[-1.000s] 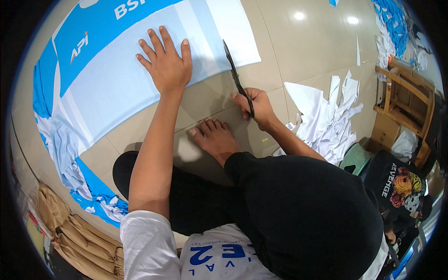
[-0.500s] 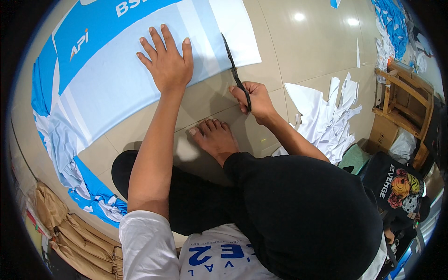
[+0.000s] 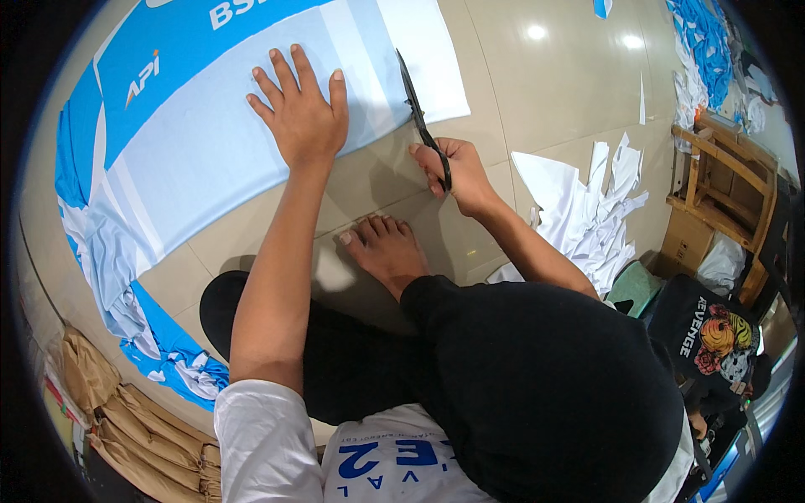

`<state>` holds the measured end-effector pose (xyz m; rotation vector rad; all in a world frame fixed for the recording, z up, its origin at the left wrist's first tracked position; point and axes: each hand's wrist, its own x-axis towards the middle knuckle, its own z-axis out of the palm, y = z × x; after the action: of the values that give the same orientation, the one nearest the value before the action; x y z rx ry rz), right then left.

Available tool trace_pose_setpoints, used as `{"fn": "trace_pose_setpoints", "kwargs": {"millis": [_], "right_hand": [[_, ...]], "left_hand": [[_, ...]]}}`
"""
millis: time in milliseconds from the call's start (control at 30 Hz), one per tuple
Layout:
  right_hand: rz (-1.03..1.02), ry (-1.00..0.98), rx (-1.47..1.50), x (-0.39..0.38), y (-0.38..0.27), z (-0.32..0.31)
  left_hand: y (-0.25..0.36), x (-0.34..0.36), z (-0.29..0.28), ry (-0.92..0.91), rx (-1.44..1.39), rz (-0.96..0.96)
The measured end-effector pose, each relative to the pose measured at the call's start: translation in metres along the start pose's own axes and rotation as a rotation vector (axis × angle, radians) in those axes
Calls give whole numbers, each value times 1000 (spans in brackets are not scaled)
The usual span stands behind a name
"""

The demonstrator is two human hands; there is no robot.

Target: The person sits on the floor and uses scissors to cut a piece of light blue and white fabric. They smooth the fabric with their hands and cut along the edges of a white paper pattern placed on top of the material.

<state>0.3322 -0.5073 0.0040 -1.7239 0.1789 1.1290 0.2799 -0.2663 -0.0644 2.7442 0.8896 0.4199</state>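
Blue-and-white printed fabric, spread on the beige tiled floor, is pressed by the splayed left hand; black scissors are gripped by the right hand. White cloth offcuts are heaped nearby; the white end strip appears still attached.

Small textile workshop, by the look: printed blue-and-white fabric spread on tiled floor ahead-left of right grip, scissors in that grip, white cloth scraps heaped to its right, blue cloth pile farther ahead-right.
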Motion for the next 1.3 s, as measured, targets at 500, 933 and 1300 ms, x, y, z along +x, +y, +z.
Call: {"fn": "trace_pose_setpoints", "kwargs": {"millis": [500,933,1300], "right_hand": [[-22,1,-21,7,-5,1],[-39,18,50,25,-29,10],[-22,11,3,21,-34,8]], "left_hand": [[-1,0,1,-13,26,2],[1,0,-2,-21,13,-4],[2,0,-3,-31,17,-6]]}}
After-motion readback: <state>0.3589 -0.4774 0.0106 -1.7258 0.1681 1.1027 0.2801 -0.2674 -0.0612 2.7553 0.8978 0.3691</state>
